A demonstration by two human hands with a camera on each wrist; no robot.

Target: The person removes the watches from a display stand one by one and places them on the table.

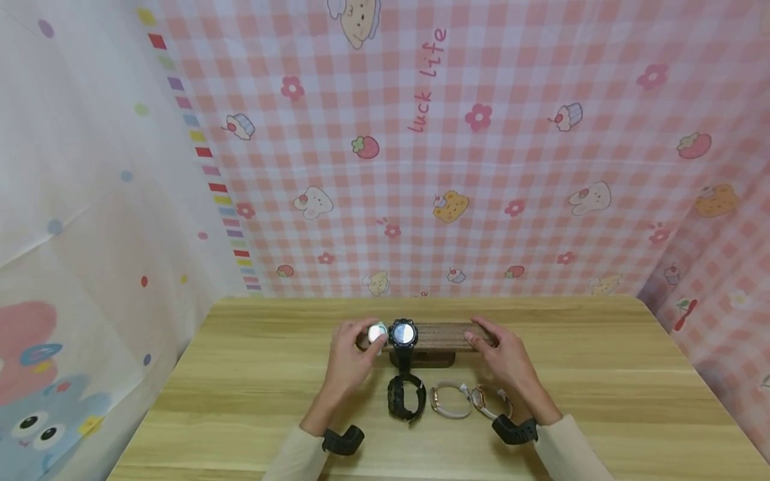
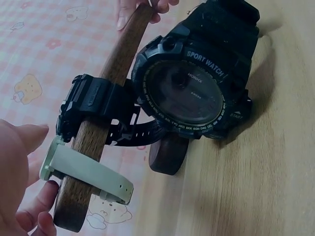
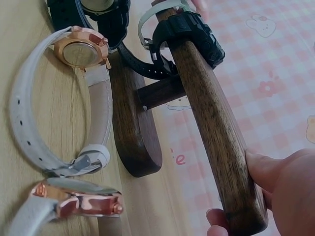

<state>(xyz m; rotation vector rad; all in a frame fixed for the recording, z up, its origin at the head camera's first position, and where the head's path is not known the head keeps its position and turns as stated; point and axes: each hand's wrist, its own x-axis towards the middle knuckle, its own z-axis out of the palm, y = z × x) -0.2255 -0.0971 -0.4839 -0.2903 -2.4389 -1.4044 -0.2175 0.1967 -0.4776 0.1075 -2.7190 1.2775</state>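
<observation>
A dark wooden watch stand has a crossbar on a short post and an oblong base. My left hand is at the bar's left end and pinches a watch with a pale green strap, which loops round the bar. Beside that watch, a black digital watch hangs on the bar with its strap dangling. My right hand grips the bar's right end, thumb on the near side and fingers round the other side.
On the wooden table before the stand lie a black sport watch and two rose-gold watches with whitish straps, one watch beside the other watch. A pink checked cloth hangs behind the table.
</observation>
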